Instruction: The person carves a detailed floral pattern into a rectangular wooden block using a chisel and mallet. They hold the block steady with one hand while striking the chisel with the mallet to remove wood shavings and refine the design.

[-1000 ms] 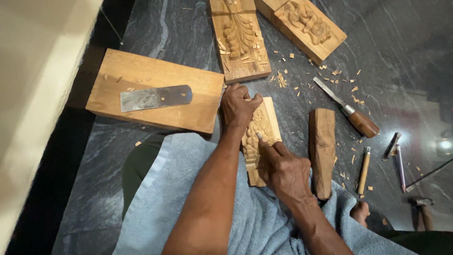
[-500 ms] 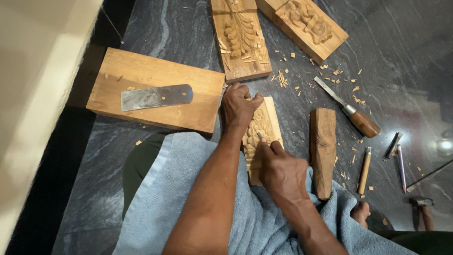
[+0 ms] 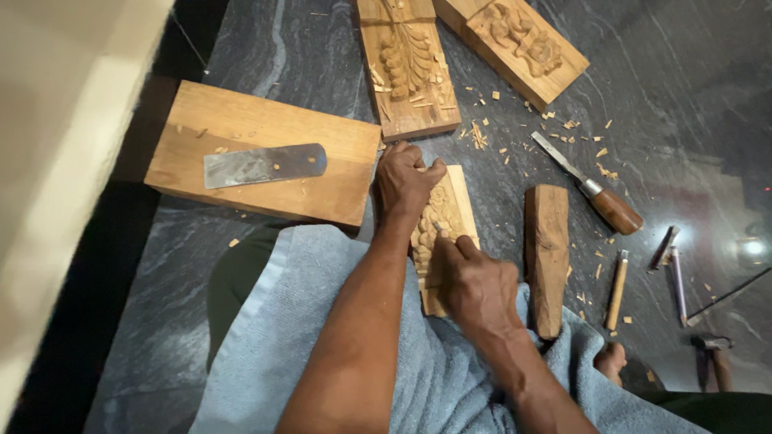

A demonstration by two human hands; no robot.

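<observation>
Fingers: left hand (image 3: 406, 181) curled over the carved block's (image 3: 445, 221) far end; right hand (image 3: 476, 288) clenched, probably pinching a hidden tool.
Block axis: lengthwise away from the body, between both hands.

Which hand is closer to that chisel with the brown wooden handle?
The right hand. It rests on the carved block's near end, with the dark wooden piece between it and the chisel. The left hand grips the block's far end, farther away.

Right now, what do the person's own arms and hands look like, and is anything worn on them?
Both forearms are bare, with no sleeves in view. The left hand and right hand wear no gloves, and no rings, watch or bracelet show. No tape or bandage is visible.
</observation>
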